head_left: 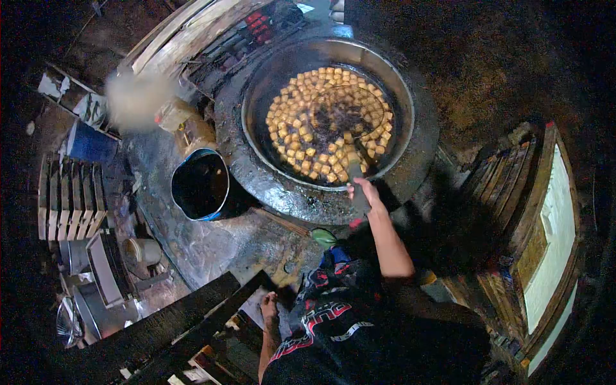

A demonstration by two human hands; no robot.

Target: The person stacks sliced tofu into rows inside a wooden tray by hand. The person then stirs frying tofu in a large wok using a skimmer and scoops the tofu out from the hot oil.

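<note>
My right hand (367,194) is closed round the dark handle of a wire skimmer (378,115). The skimmer's round mesh head lies among golden cubes that look like fried tofu (298,128), floating in dark oil. These cubes crowd a large metal-rimmed wok (246,115). Steam or bubbling blurs the middle of the oil. Low beside my body, my left hand (270,309) has its fingers curled in, near a pale surface and dark wooden boards. Whether anything is inside those fingers cannot be seen.
A wide stove surround (234,151) encircles the wok. To its left stand a dark bucket (200,186) with a blue rim and a blurred yellowish container (186,125). Stacked wooden frames (70,202) line the far left. Wooden trays (545,237) stand at the right. Dark planks (173,321) cross the lower left.
</note>
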